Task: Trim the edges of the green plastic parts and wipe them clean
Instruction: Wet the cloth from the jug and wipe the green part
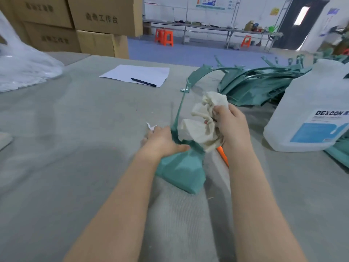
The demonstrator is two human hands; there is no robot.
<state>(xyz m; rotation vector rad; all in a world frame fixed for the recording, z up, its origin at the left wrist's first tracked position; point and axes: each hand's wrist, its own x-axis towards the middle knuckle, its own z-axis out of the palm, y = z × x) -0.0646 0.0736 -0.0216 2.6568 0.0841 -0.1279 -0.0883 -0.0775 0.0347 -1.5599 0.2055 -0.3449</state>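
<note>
A green plastic part with a broad base and a long thin curved arm stands on the grey table in front of me. My left hand grips it where the arm meets the base. My right hand holds a crumpled cream cloth against the inner side of the arm. An orange-handled tool lies on the table under my right wrist, mostly hidden. A pile of more green parts lies at the right rear.
A large white plastic jug with a blue label stands at the right. A sheet of paper with a black pen lies at the far middle. Clear plastic bags sit far left, cardboard boxes behind.
</note>
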